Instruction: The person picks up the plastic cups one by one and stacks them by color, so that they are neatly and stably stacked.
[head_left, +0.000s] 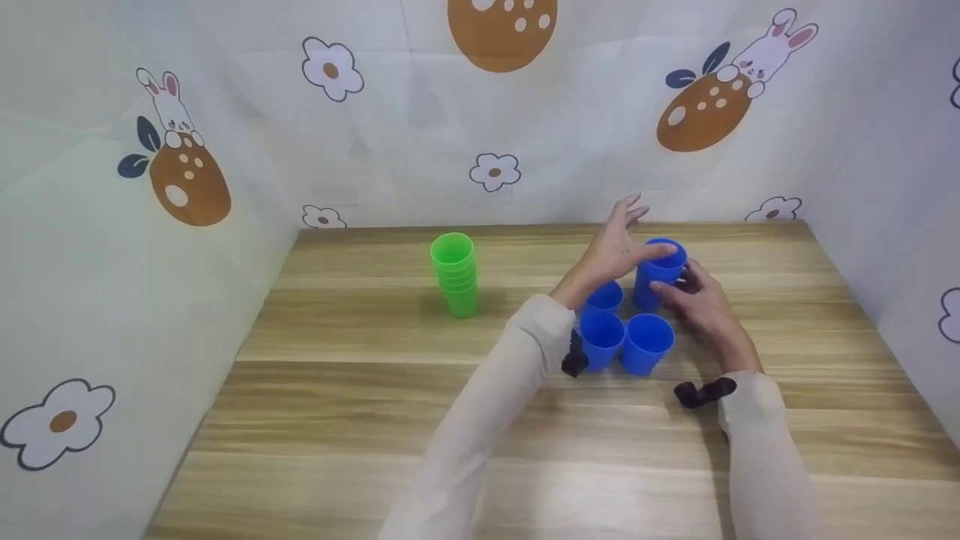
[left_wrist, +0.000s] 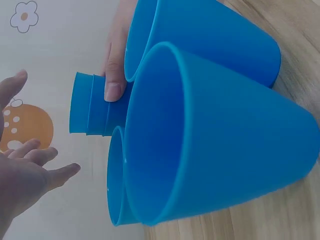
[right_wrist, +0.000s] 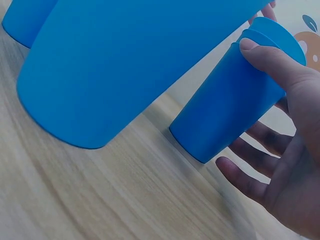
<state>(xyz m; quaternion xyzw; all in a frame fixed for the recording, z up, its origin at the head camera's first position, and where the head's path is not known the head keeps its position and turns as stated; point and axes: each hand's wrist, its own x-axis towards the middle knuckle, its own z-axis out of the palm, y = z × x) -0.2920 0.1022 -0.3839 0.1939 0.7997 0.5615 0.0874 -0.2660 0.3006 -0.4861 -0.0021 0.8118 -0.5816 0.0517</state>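
Seemingly nesting: pinching blue stack (head_left: pixel 660 272) in right hand (head_left: pixel 701 302), with left hand (head_left: pixel 616 251) spread-fingered alongside; probably calls next for loose cup (head_left: pixel 603 298) behind those fingers.

Left sleeve (head_left: pixel 480 427), lower centre of the head view: long, off-white, plain, lightly creased, its cuff ending at the wrist of the bare left hand (head_left: pixel 616 251). Left wrist fitting (head_left: pixel 574 357): black, compact, angular, at the cuff's right edge. Right sleeve (head_left: pixel 765 457), lower right: matching off-white, ending before the bare right hand (head_left: pixel 703 305). Right wrist fitting (head_left: pixel 703 393): black, elongated, projecting leftward from the cuff.
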